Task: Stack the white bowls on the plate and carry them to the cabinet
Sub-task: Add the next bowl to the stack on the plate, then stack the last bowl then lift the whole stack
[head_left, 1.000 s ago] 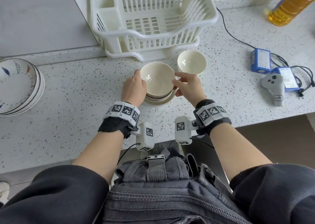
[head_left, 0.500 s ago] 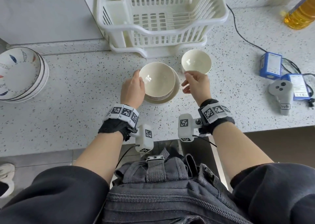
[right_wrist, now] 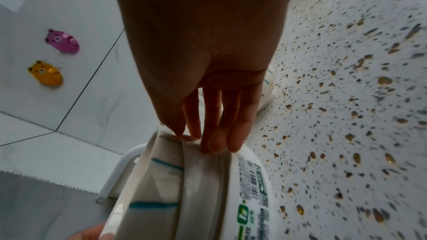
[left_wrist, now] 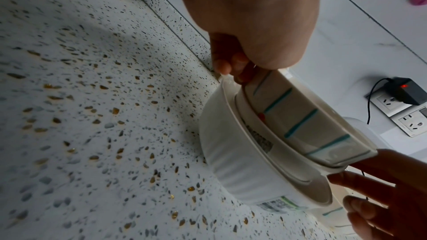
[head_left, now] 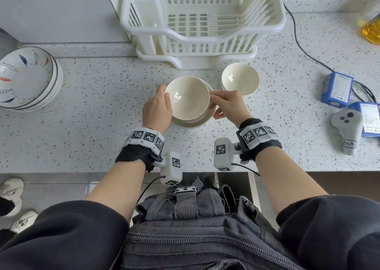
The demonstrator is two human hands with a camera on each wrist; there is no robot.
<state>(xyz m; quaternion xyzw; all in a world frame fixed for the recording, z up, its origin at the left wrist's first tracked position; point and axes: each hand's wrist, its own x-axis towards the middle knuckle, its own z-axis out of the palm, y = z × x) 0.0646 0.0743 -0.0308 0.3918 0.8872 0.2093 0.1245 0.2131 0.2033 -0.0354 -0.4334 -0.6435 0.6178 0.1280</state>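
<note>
White bowls nest in a stack, its top bowl [head_left: 188, 99] uppermost, on a cream plate [head_left: 185, 124] at the counter's middle. My left hand [head_left: 157, 109] grips the stack's left side, fingers curled at the rims [left_wrist: 231, 68]. My right hand [head_left: 228, 107] holds the right side, thumb on the top bowl's rim and fingers against the plate's rim [right_wrist: 208, 140]. The wrist views show teal stripes on a bowl [left_wrist: 300, 121] and a label under the plate [right_wrist: 251, 180]. Whether the plate is off the counter I cannot tell. One more white bowl [head_left: 240, 78] stands alone to the right.
A white dish rack [head_left: 201, 23] stands just behind the stack. Patterned bowls [head_left: 26, 78] sit at the far left. To the right lie blue boxes [head_left: 337, 88], a grey controller [head_left: 347, 126], cables and an oil bottle [head_left: 372, 29]. The counter's front edge is near my wrists.
My right hand, which had drifted toward the lone bowl, has come back onto the right rim of the stack. The left hand has stayed on the stack's left side.
</note>
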